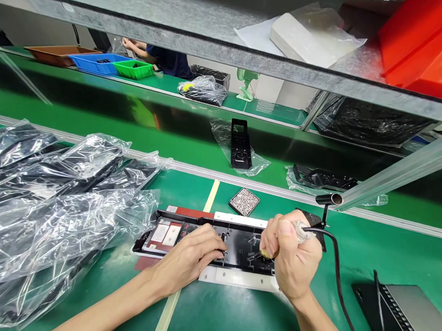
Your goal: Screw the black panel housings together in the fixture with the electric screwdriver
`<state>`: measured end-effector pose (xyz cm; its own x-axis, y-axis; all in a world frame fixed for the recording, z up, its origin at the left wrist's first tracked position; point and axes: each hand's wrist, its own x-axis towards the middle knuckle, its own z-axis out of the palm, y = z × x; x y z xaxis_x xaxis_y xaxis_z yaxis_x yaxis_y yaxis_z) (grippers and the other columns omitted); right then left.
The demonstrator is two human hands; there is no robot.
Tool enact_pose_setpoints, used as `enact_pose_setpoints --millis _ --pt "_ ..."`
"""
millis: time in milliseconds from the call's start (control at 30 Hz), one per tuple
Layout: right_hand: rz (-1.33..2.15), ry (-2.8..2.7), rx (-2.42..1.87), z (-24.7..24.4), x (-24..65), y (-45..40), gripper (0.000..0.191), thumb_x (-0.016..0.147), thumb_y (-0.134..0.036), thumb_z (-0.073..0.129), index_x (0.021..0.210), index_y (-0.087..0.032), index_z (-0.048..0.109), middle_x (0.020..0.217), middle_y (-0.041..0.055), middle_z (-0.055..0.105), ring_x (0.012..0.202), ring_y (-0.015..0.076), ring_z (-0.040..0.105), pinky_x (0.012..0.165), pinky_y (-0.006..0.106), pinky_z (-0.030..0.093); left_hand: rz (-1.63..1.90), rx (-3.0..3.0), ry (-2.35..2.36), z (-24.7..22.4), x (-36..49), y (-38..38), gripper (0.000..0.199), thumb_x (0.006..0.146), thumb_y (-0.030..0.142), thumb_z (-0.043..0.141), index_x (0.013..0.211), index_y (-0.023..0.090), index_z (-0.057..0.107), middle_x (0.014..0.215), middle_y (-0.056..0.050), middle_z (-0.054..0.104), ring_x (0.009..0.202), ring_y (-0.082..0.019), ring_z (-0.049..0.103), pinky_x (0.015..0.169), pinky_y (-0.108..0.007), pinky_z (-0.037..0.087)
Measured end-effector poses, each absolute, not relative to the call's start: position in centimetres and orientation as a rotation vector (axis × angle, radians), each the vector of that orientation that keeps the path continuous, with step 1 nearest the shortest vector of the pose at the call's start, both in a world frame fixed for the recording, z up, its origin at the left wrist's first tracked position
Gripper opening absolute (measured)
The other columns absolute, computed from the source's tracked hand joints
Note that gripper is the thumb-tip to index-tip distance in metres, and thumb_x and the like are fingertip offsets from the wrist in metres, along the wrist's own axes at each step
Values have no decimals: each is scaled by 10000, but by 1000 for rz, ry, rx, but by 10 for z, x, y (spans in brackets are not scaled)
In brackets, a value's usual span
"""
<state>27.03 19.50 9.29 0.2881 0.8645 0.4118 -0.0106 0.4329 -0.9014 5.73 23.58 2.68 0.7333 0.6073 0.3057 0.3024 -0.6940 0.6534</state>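
A long black plastic housing (239, 250) lies across the bench between white fixture strips (233, 276). My left hand (197, 250) rests over its middle, thumb and fingertips pinched together at a small part too hidden to name. My right hand (292, 253) is a fist around a corded hand tool (302, 232) with a pale wrapped handle, held above the housing's right part. Its working end is mostly hidden by my fingers. A black cord (336, 263) leaves the top of the tool. Behind the housing sits a small black tray (244, 202) full of tiny silvery pieces.
Plastic-bagged black parts (63, 211) cover the left side. A metal tube holder (329, 199) stands at the right, with a black notebook-like object (398, 313) nearer me. Further back lie another black housing (240, 144) and coloured bins (98, 63). A shelf (176, 32) overhangs; another person (167, 59) is beyond.
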Motion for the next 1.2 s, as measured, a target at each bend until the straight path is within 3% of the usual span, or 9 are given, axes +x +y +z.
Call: enact_pose_setpoints --millis 167,567,767,967,1067,1200 --pt "732 -1116 -947 93 270 195 259 1013 -256 559 770 -215 479 552 -71 462 462 80 458 444 227 378 688 2609 589 29 52 233 312 996 41 451 1213 177 630 1050 -89 688 980 -205 572 830 -358 506" --pt "757 -1112 -924 94 269 196 264 1032 -293 524 786 -221 462 541 -74 450 459 79 450 425 208 408 723 2770 573 38 53 230 286 1005 79 454 1232 153 613 1045 -99 678 931 -209 553 790 -362 505" --pt "757 -1110 -931 96 268 196 276 1029 -297 531 773 -217 463 533 -77 447 452 72 452 424 192 413 598 2608 980 54 90 288 289 1037 207 444 990 198 729 938 -67 690 947 -214 578 867 -365 486" --pt "764 -1103 -933 96 268 198 282 1032 -311 519 772 -220 456 531 -77 434 450 74 444 414 192 398 406 2598 977 34 129 357 203 930 144 579 827 175 752 857 -75 721 947 -247 621 834 -356 497" --pt "764 -1098 -932 96 269 199 285 1030 -312 521 771 -220 449 530 -79 426 444 72 428 408 192 391 314 2605 953 25 135 368 174 925 149 600 813 164 732 876 -67 717 976 -234 636 856 -364 513" --pt "764 -1097 -922 96 269 199 269 1030 -296 525 782 -220 456 532 -82 430 443 68 422 416 192 408 225 2618 928 25 140 370 167 964 290 632 911 140 684 945 -38 700 973 -191 664 892 -402 551"
